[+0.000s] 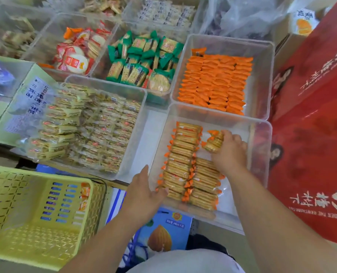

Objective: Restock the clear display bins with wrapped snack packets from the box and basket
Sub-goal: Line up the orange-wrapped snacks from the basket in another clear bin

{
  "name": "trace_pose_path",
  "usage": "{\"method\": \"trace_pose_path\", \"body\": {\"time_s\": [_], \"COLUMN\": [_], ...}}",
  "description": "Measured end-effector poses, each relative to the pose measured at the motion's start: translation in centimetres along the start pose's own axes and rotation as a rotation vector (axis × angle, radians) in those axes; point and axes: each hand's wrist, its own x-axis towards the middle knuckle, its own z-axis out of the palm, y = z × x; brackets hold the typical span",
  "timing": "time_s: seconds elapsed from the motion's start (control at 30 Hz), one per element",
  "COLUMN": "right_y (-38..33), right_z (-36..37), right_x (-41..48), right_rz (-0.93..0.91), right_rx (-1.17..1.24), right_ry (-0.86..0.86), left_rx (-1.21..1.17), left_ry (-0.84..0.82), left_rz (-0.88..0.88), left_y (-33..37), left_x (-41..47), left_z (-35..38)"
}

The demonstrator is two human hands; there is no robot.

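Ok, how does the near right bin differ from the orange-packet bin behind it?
The near bin is part filled, its right side bare; the far bin is mostly covered in rows. The near bin's cracker packets have clear wrap and orange ends; the far bin's are solid orange. The right hand grips packets in the near bin, not the far. Both are clear plastic.

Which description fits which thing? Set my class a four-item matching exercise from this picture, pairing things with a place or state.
Things
1 right hand
2 left hand
3 yellow basket
4 green packets

Descriptions
a piled loosely, upper middle of the view
b grips cracker packets
c lower left, few packets inside
d open, touching the cracker row

Pairs: 1-b, 2-d, 3-c, 4-a
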Motion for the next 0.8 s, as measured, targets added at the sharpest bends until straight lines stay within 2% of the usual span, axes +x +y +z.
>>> {"method": "trace_pose_path", "body": {"time_s": [0.13, 0.23, 0.33, 0.53, 0.8], "right_y": [0.3, 0.2, 0.6, 1.0, 0.5], "right_z": [1.8, 2.4, 2.8, 2.5, 2.1], "right_x": [1.0, 1.1, 1.3, 2.5, 3.3], "right_rz": [-0.023, -0.079, -0.103, -0.144, -0.069], "right_rx": [-0.07, 0.034, 0.081, -0.114, -0.17], "right_ry": [-0.101, -0.19, -0.18, -0.312, -0.416], "left_rx": [-0.032, -0.039, -0.128, -0.16, -0.124], "left_ry": [-0.04, -0.055, -0.116, -0.133, -0.126], "left_rz": [-0.017, 0.002, -0.013, -0.018, -0.01], "left_y": [-0.9, -1.0, -0.9, -1.0, -1.8], "left_x": [0.2, 0.3, 0.3, 0.4, 0.7], "left_z": [0.1, -0.1, -0.2, -0.2, 0.1]}}
